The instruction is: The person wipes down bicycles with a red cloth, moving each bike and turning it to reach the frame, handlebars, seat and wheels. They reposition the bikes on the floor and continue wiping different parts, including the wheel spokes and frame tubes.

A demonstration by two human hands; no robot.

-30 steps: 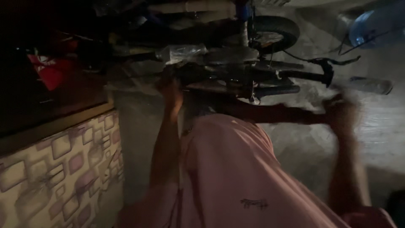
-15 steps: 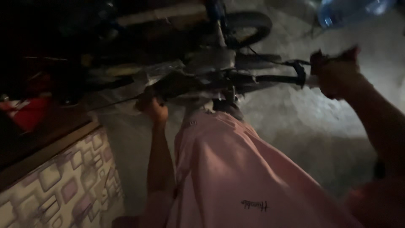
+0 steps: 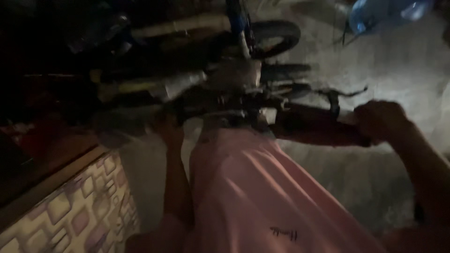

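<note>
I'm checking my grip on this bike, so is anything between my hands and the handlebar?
Nothing visible is. The right hand is closed on the right end of the handlebar. The left hand is at the left end, but it is too dark and blurred to tell whether it grips.

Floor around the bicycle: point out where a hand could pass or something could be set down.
Bare concrete floor lies open below the right hand, and between the front wheel and blue bottle. Crowded around the handlebar at the left hand.
</note>
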